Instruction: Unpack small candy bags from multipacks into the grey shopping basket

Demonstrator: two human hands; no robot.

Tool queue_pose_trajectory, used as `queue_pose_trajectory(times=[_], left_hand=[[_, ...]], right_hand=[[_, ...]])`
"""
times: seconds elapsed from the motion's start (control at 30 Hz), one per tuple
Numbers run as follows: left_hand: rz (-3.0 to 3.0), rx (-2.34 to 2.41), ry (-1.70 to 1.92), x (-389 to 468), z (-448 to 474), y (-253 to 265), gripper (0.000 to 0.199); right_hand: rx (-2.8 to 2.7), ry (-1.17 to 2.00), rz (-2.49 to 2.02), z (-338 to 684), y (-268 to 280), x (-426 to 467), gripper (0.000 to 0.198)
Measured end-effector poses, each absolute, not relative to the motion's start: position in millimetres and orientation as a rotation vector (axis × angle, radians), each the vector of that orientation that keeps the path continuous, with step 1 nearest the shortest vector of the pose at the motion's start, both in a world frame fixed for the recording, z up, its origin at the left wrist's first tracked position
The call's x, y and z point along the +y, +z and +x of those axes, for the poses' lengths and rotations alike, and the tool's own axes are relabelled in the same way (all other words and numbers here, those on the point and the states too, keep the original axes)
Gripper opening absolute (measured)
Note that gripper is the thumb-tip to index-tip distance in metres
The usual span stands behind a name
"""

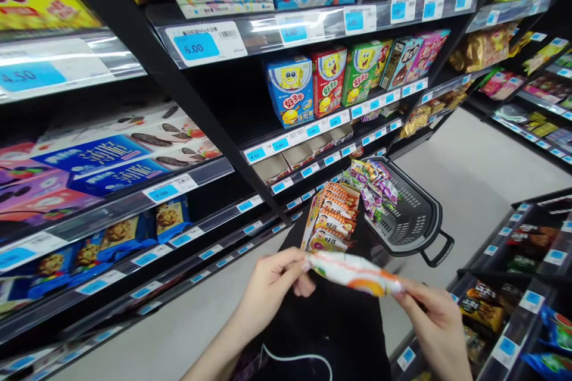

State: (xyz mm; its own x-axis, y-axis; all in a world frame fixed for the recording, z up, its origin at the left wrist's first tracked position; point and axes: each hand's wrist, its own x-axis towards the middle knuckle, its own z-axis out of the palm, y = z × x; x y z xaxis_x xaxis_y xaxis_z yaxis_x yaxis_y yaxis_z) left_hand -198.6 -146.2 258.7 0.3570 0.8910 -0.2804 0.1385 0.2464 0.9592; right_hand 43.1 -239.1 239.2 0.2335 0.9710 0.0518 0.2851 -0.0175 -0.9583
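Stretched between both hands is a white and orange snack packet, slightly blurred. My left hand pinches its left end between thumb and fingers. The other end is gripped by the fingertips of my right hand. Just beyond the packet, an open carton holds a row of orange and white snack packets. Behind that carton and to its right, a black shopping basket stands on the floor with purple and green snack packets piled at its far left.
Shelving with price tags runs along the left, carrying boxed biscuits and cartoon snack boxes. Low shelves with bagged snacks border the right. Pale floor shows beyond the basket, whose handle points toward the right shelves.
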Motion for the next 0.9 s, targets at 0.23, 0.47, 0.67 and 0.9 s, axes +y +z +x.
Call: queue_pose_trajectory(times=[0.23,0.47,0.67,0.9], left_hand=[[1.193,0.95,0.869,-152,-205,255,0.035],[0.895,1.021,0.885,-157,-182,260,0.051],[1.124,0.965,0.888,-152,-186,256,0.017],[1.514,0.508,1.203,-145,-190,244,0.009]], right_hand=[[-1.33,0.82,-1.195,48,257,-245,0.039],[-0.786,0.801,-1.494,26,246,-245,0.028],[-1.066,0.71,-1.395,33,243,-239,0.031],[-1.764,0.333,-1.05,54,265,-238,0.022]])
